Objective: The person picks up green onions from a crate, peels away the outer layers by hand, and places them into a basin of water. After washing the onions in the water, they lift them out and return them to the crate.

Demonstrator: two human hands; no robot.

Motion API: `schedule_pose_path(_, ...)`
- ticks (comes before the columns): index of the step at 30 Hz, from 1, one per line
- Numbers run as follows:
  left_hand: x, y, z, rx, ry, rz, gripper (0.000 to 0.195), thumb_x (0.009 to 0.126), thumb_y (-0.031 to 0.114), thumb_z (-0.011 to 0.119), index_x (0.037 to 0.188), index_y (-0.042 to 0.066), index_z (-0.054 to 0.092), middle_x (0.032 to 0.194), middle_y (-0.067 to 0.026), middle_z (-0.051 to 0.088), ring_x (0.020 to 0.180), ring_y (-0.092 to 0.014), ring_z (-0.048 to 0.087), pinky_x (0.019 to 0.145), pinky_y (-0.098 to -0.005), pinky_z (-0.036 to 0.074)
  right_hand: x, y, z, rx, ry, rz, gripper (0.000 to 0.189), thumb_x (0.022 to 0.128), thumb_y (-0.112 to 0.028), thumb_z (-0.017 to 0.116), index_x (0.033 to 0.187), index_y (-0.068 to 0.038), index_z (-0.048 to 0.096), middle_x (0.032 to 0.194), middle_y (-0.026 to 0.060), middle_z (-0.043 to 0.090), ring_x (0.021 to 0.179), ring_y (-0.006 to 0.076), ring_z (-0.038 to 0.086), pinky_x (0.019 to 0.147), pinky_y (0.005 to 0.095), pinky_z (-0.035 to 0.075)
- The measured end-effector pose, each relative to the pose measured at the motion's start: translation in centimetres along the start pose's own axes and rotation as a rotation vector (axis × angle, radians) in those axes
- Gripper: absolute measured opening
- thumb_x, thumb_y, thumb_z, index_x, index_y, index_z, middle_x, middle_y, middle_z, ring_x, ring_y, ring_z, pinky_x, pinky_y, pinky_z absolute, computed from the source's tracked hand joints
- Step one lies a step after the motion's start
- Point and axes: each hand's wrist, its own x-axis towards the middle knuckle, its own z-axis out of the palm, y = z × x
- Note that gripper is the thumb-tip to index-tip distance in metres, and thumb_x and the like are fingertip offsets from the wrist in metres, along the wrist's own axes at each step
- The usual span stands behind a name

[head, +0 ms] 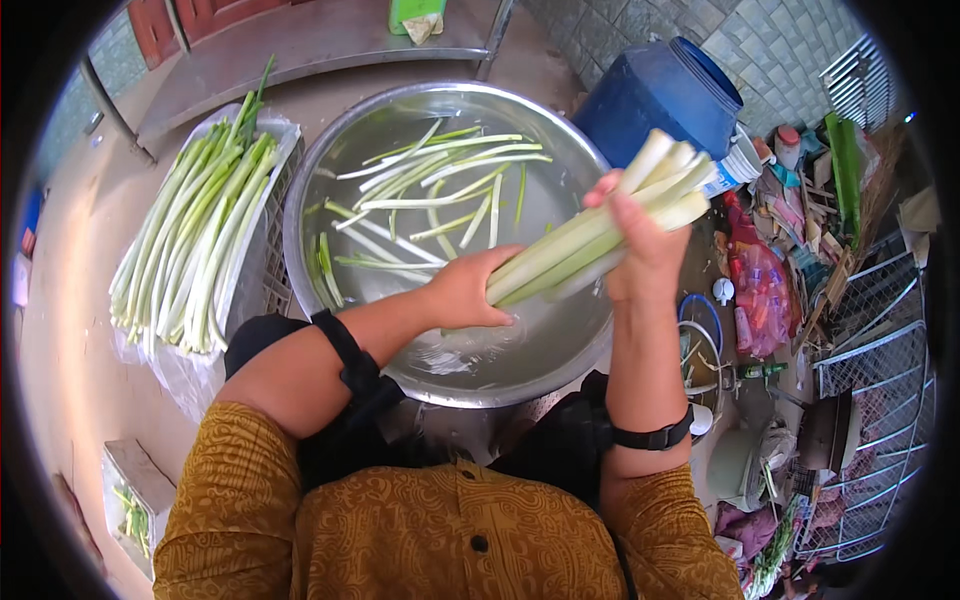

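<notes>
A bundle of thick pale-green stalks (570,251), its kind not certain, is held over the right part of a large round metal basin (450,397). My left hand (472,289) grips the lower left end. My right hand (645,232) is closed round the bundle near its pale upper right end. In the basin's water, loose white-and-green spring onion stalks (450,161) float, mostly toward the far and left side. At the left, a pile of spring onions (195,232) lies on a plastic-lined tray beside the basin.
Beyond the basin stands a low metal table (322,56). A blue plastic barrel (637,97) is at the back right, with a white bucket (739,161) by it. A red plastic bag of bottles (761,292), a metal mesh rack (877,420) and mixed clutter line the right. A foam box (139,480) sits lower left.
</notes>
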Motion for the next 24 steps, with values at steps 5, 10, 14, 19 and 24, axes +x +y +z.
schedule_pose_path(5,-0.4,-3.6,-2.3,0.186,-0.241,-0.098,0.093,0.055,0.022,0.082,0.133,0.004,0.034,0.125,-0.0174,0.048,0.118,-0.029,0.044,0.101,-0.0336,0.032,2.5,-0.4,-4.4,0.026,0.359,0.073,0.035,0.073,0.0,0.062,0.105,0.005,0.048,0.086,0.0153,0.06,0.071,0.0228,0.061,0.067,0.0342,0.05)
schedule_pose_path(10,-0.3,-4.1,-5.4,-0.371,-0.223,-0.338,0.082,0.066,0.016,0.076,0.133,-0.001,0.032,0.129,-0.0155,0.045,0.121,-0.025,0.042,0.101,-0.0346,0.032,4.0,-0.3,-10.1,0.122,0.586,0.109,0.033,0.073,0.002,0.061,0.103,0.007,0.049,0.088,0.0168,0.059,0.074,0.0263,0.06,0.07,0.0374,0.051)
schedule_pose_path(14,-0.3,-2.5,-7.6,-0.757,-0.026,-0.358,0.076,0.07,0.011,0.071,0.134,0.001,0.031,0.131,-0.0151,0.044,0.123,-0.023,0.041,0.1,-0.0326,0.034,4.1,-0.5,-12.6,0.132,0.678,0.073,0.03,0.072,0.003,0.06,0.1,0.01,0.051,0.089,0.0168,0.059,0.076,0.0255,0.06,0.072,0.0343,0.052)
schedule_pose_path(19,-0.2,-1.2,-8.4,-1.305,0.066,-0.249,0.076,0.089,0.058,0.024,0.131,-0.004,0.031,0.128,-0.0245,0.042,0.121,-0.033,0.042,0.097,-0.0412,0.039,3.6,-0.9,-13.8,0.097,0.709,-0.001,0.031,0.073,0.005,0.06,0.101,0.011,0.05,0.089,0.0164,0.059,0.075,0.0238,0.061,0.07,0.032,0.053)
schedule_pose_path(24,-0.4,-0.8,-8.2,-1.491,-0.023,-0.193,0.08,0.087,0.062,0.02,0.132,-0.004,0.031,0.131,-0.0266,0.037,0.124,-0.036,0.036,0.1,-0.0446,0.035,3.4,-0.5,-12.0,0.044,0.668,0.003,0.033,0.074,0.001,0.062,0.103,0.009,0.049,0.091,0.0162,0.06,0.081,0.0255,0.061,0.074,0.0344,0.051)
